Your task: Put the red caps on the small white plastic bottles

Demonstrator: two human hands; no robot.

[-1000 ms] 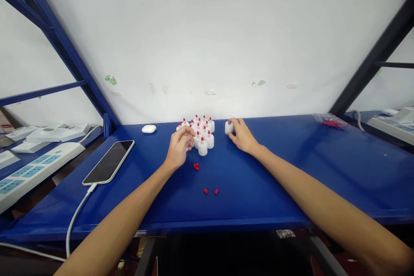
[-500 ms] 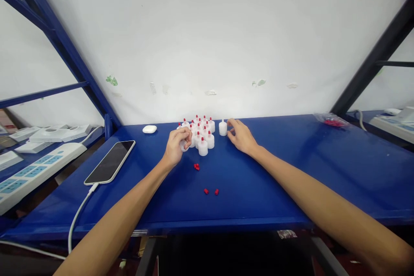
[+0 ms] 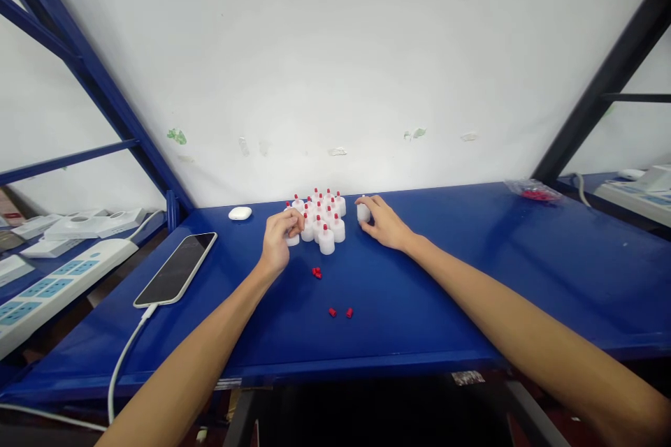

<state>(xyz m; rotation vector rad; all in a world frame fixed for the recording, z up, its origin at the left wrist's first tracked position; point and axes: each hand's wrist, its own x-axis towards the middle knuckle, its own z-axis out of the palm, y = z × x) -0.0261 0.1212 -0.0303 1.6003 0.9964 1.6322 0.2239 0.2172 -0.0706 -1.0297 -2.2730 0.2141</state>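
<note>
Several white bottles with red caps [image 3: 326, 242] stand upright in a cluster at the middle of the blue table. At the cluster's left front is my left hand [image 3: 279, 236], its fingers curled together; whatever they pinch is too small to make out. Right of the cluster, my right hand [image 3: 382, 222] has its thumb and fingers round an uncapped white bottle [image 3: 363, 211], which is upright. Several loose red caps [image 3: 316, 272] lie in front of the cluster, and two more red caps [image 3: 340, 312] lie closer to the table's front edge.
A phone [image 3: 177, 269] with a white cable lies at the left, beside a power strip [image 3: 57, 290]. A white earbud case [image 3: 240, 213] sits left of the bottles. At the back right is a clear bag of red caps [image 3: 533, 192]. A white wall [image 3: 335, 70] stands behind.
My right hand has closed round the uncapped bottle, which it was beside before. My left hand has moved slightly left, its fingers still curled. The view has shifted a little.
</note>
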